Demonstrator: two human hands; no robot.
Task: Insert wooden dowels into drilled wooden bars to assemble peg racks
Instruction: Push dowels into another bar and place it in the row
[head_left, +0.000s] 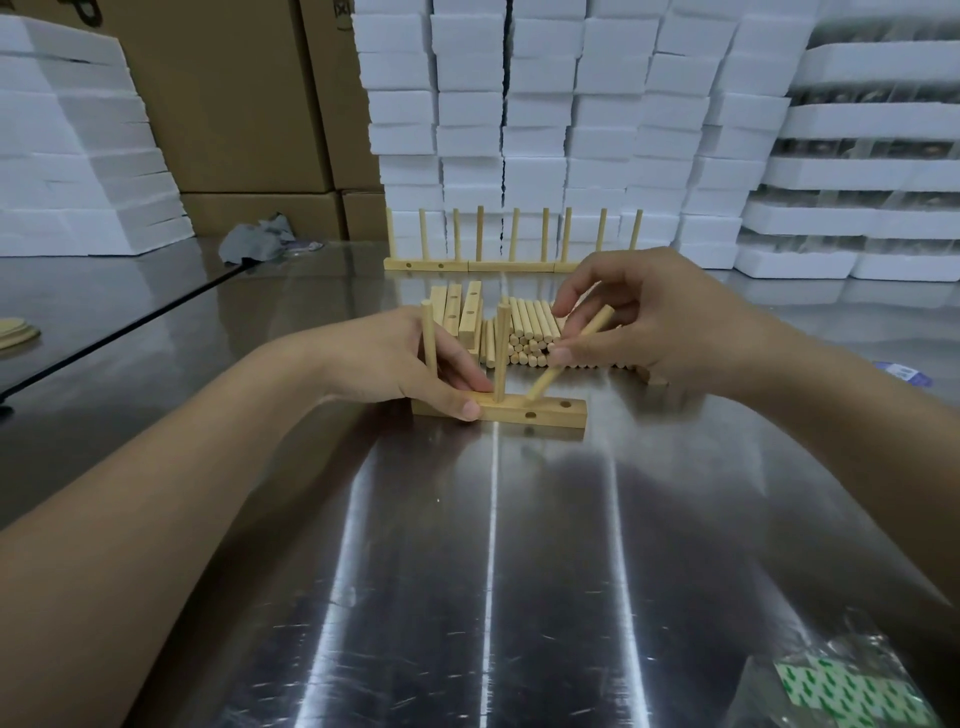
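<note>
- Dowel (569, 353) – pinched near its middle and upper part between the thumb and fingertips of the right hand (649, 322), tilted, its lower end down at the top face of the bar (540, 413). Whether that tip has entered a hole I cannot tell.
- Handling, as I judge it: a short round stick of pale wood, light and stiff, smooth enough to roll between the fingers. A pinch at mid-length suits aiming; a hold nearer the top would suit pushing it straight down once it is upright.
- Left hand (415, 364) grips the bar's left part, thumb on the front face and fingers behind, steadying it on the table (493, 571).
- Bar lies flat, just before both hands. Two pegs stand upright in it – one (428, 338) by the left fingers, one (501, 353) near the middle. An empty hole shows on top at the right end, another on the front face.
- Next move probably calls for bringing the tilted stick upright over its hole; pushed in at a slant it could jam or lever the bar up.
- Just behind: a pile of loose dowels (530, 332) lying side by side, with spare bars (462, 312) to its left.
- Farther back, finished racks (493, 265) stand in a row, pegs up.
- Beyond them, stacked foam blocks (519, 104) and cartons (234, 104); a clear bag (841, 686) lies at the near right corner.
</note>
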